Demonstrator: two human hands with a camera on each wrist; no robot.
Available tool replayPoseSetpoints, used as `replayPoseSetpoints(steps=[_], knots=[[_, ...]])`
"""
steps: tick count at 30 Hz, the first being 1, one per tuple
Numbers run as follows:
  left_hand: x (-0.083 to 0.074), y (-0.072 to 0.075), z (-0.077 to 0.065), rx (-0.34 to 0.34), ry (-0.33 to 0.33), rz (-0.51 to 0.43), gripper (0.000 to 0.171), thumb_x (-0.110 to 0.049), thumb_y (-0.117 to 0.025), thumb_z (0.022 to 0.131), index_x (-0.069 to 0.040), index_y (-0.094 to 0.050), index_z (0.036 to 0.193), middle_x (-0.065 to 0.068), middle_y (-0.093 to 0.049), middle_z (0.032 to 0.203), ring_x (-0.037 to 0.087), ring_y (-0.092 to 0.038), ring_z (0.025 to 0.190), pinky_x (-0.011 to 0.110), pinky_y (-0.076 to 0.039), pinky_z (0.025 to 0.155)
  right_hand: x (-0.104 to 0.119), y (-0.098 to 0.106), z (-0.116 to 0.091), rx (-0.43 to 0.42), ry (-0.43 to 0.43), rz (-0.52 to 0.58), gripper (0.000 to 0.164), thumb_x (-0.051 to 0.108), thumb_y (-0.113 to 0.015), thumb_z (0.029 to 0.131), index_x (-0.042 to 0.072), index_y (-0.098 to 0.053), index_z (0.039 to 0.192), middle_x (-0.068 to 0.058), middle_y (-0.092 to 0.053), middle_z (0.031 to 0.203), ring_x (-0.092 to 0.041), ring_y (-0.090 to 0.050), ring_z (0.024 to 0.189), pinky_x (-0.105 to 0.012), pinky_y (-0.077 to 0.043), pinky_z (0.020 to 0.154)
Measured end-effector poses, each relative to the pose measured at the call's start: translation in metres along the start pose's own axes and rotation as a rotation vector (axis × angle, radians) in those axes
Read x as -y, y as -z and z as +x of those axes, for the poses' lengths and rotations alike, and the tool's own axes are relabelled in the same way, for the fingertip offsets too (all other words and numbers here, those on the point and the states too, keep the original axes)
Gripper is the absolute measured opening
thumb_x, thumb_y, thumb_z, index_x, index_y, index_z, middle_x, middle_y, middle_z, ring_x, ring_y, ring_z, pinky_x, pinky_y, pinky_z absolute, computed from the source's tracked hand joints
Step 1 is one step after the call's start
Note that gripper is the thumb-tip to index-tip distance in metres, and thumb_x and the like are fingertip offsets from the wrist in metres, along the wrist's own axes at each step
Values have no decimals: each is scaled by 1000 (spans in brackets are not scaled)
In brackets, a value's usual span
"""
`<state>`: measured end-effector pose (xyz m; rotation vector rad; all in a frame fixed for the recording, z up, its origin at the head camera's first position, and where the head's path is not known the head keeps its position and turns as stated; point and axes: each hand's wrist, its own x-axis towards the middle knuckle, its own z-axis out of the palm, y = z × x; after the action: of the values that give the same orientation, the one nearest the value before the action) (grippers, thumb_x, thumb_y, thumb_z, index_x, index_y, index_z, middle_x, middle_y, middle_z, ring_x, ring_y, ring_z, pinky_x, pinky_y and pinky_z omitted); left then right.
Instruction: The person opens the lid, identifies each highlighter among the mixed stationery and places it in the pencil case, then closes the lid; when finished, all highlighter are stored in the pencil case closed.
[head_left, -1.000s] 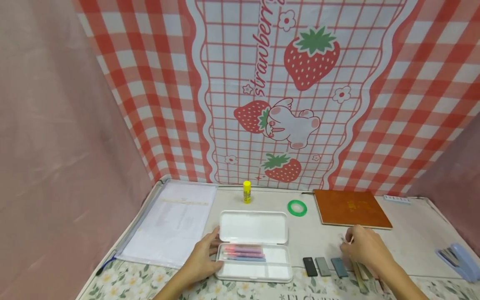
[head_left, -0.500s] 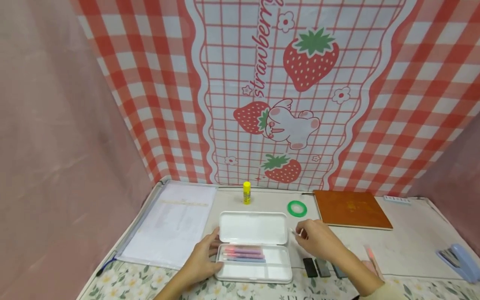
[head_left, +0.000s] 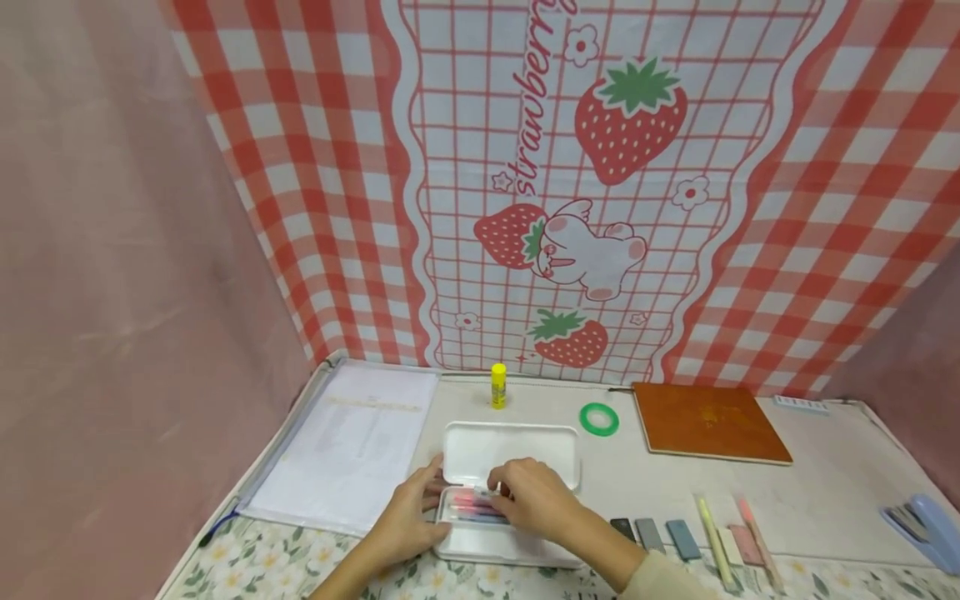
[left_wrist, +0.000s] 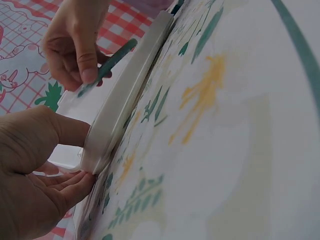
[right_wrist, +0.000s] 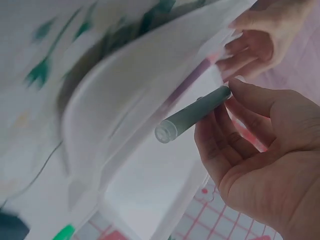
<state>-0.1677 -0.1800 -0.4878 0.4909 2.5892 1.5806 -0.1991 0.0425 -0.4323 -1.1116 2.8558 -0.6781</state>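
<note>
A white pencil case (head_left: 472,543) lies with its lid (head_left: 472,442) raised, and several pink, purple and blue pens (head_left: 468,504) rest inside. My left hand (head_left: 405,517) grips the case's left end, thumb on one side and fingers on the other, as the left wrist view shows. Over the case, my right hand (head_left: 536,500) pinches a green pen (right_wrist: 192,117) between thumb and fingers. That green pen (left_wrist: 112,62) stands out at a slant from the fingers in the left wrist view. The right hand hides part of the tray in the head view.
Right of the case are black, grey and blue small blocks (head_left: 682,540), a yellow pen (head_left: 716,542) and a pink pen (head_left: 759,542). Behind stand a glue stick (head_left: 498,387), green tape roll (head_left: 599,419) and brown notebook (head_left: 712,423). A stapler (head_left: 926,533) sits far right, a document pouch (head_left: 345,450) left.
My right hand has moved left from the pens and blocks, carrying the green pen over the pencil case. The left hand stays at the case's left end.
</note>
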Motion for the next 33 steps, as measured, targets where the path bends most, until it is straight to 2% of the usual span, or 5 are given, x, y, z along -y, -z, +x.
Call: replayPoseSetpoints(steps=[10, 18, 21, 30, 33], knots=[[-4, 1, -1, -3, 19, 41, 92, 8, -70, 68, 9, -19, 145, 24, -45, 128, 38, -54, 115, 34, -53, 95, 21, -21, 13, 18, 9, -3, 9, 16, -72, 80, 13, -72, 89, 10, -57, 69, 1, -46, 58, -12, -44, 50], [-3, 0, -1, -5, 13, 33, 93, 7, -70, 67, 8, -19, 145, 23, -45, 129, 37, -54, 116, 33, -52, 97, 24, -39, 16, -29, 44, -155, 11, 15, -71, 76, 17, -73, 86, 11, -56, 72, -2, -49, 63, -14, -45, 50], [-3, 0, -1, -3, 10, 27, 93, 7, -70, 67, 8, -19, 145, 23, -45, 129, 37, -53, 116, 33, -52, 97, 23, -42, 16, -49, 53, -179, 12, 13, -71, 75, 17, -74, 86, 10, -56, 72, -3, -50, 63, -14, -45, 50], [-2, 0, -1, -5, 9, 22, 93, 9, -69, 67, 9, -19, 145, 24, -46, 127, 38, -55, 113, 33, -53, 95, 20, -34, 11, -33, 6, -110, 15, 20, -72, 74, 16, -72, 89, 12, -52, 70, -1, -45, 61, -15, -42, 49], [-1, 0, -1, -8, -2, 21, 93, 10, -69, 67, 9, -18, 145, 24, -46, 127, 38, -55, 114, 32, -53, 96, 16, -25, 7, -67, -5, -101, 15, 21, -72, 74, 17, -72, 89, 11, -53, 70, -1, -45, 61, -15, -41, 49]])
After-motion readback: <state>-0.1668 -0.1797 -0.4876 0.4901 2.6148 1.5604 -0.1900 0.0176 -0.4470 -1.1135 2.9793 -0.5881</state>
